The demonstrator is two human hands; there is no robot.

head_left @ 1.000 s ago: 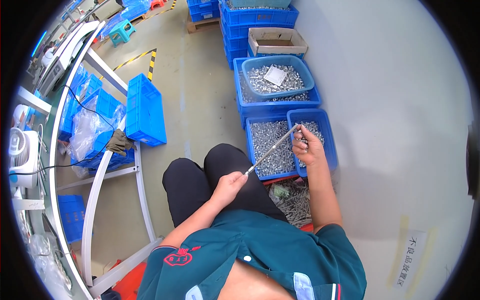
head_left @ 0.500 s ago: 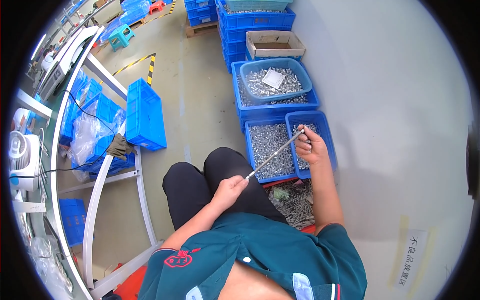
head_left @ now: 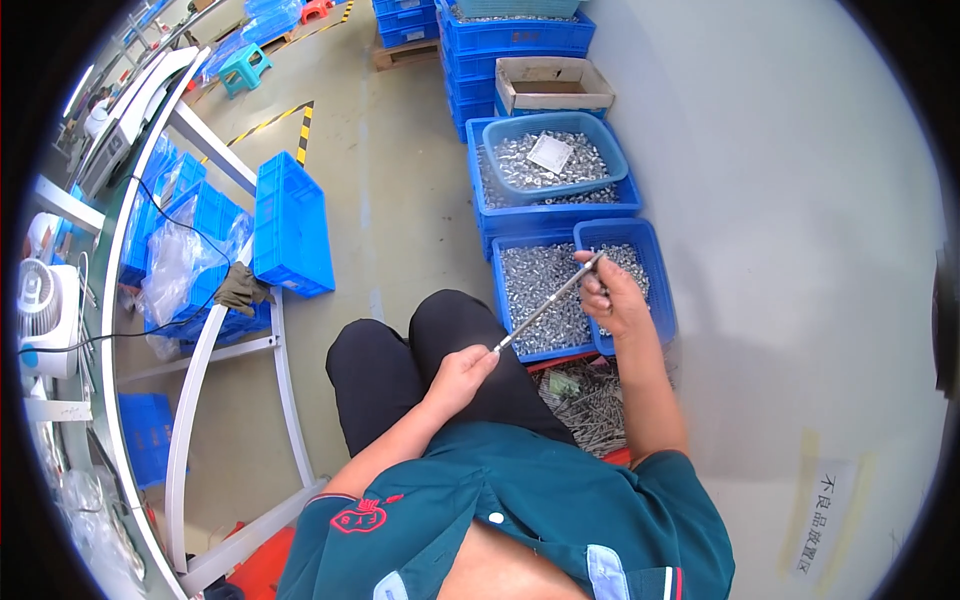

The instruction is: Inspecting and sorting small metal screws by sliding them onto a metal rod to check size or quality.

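A long thin metal rod (head_left: 548, 303) stretches between both of my hands, slanting up to the right. My left hand (head_left: 460, 372) pinches its lower end above my lap. My right hand (head_left: 614, 292) grips its upper end over two blue bins (head_left: 640, 233) full of small silver metal parts. Black trousers cover my knees just below the rod.
Further back stands a blue crate (head_left: 486, 205) holding a blue basin (head_left: 612, 146) of silver parts, then a cardboard box (head_left: 552, 85). Loose metal rods (head_left: 592, 400) lie by my right side. An upturned blue crate (head_left: 292, 222), a white metal frame (head_left: 190, 395) and a fan (head_left: 42, 308) are left.
Both hands keep hold of the rod; the right hand has shifted slightly and the rod's angle has changed a little.
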